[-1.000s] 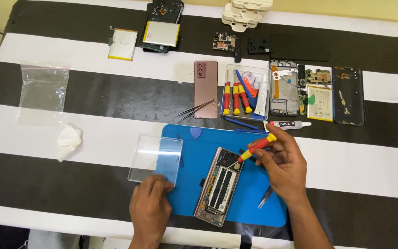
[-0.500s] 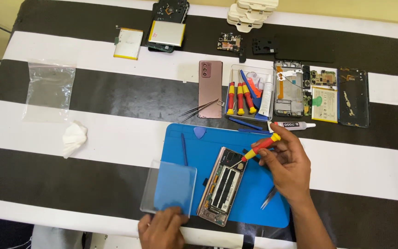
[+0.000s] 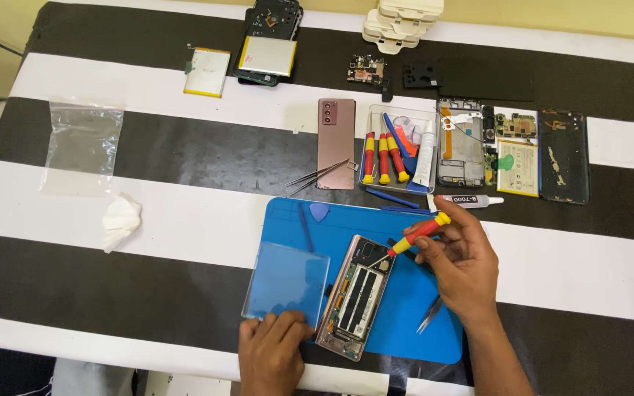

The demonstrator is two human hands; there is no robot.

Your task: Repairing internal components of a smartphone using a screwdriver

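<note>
Seen from above, a table covered in broad black and white stripes (image 3: 185,213) carries a blue rubber work mat (image 3: 405,315) near its front edge. On the mat lies an opened smartphone with a bronze frame and its dark inner parts exposed (image 3: 356,295). Its long axis runs from about one o'clock, at the far end, to seven o'clock, at the near end.

The right hand (image 3: 461,264) sits at about three o'clock from the phone, just beside it. Its fingers pinch a small screwdriver with a red and yellow handle (image 3: 414,236). The screwdriver slants from the hand toward eight o'clock, and its tip meets the phone's far end, near the top right corner.

The left hand (image 3: 273,350) lies at about eight o'clock from the phone, close to its near end. Its fingers are spread flat, pressing on the near edge of a clear rectangular glass panel (image 3: 286,284), not gripping it. The panel lies flat just beside the phone's left side, with its right part on the mat.

At twelve o'clock from the phone, well apart, a clear plastic tray of red and yellow screwdrivers (image 3: 396,150) stands on the table. A pair of metal tweezers (image 3: 430,314) lies on the mat below the right hand.
</note>
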